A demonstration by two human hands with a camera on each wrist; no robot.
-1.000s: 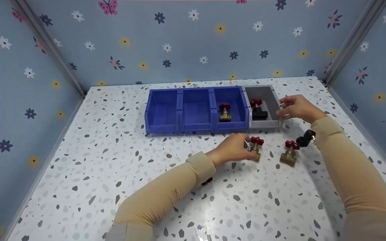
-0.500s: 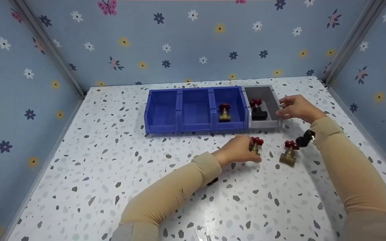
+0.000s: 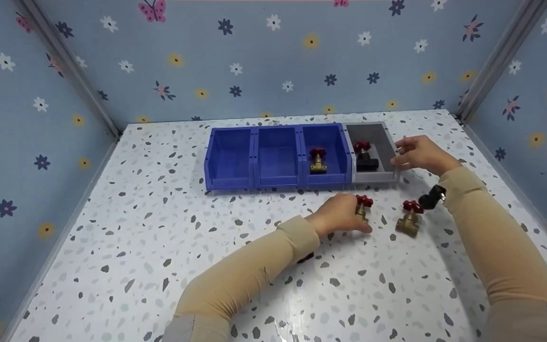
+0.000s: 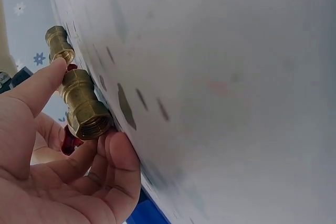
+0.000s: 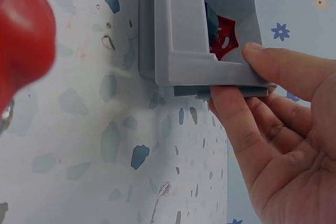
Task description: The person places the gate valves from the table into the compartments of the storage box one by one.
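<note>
My left hand [image 3: 342, 213] is around a brass valve with a red handwheel [image 3: 363, 203] on the table. In the left wrist view the thumb lies against one side of its brass body [image 4: 84, 106] and curled fingers are on the other side. My right hand [image 3: 420, 152] holds the right wall of the grey bin [image 3: 387, 176], thumb over the rim and fingers outside and underneath, as the right wrist view shows. A black valve with a red handwheel [image 3: 367, 164] sits inside that bin. Another brass valve [image 3: 409, 224] lies to the right of the left hand.
Three blue bins [image 3: 278, 180] adjoin the grey one on its left; the one nearest it holds a brass valve [image 3: 318, 166]. A black fitting [image 3: 430, 197] lies beside the right sleeve. Part of a dark object [image 3: 306, 257] shows beneath the left forearm. Patterned walls enclose the table.
My left hand has shifted slightly right and closer around the brass valve, covering more of its body. The right hand and the bins have stayed in place.
</note>
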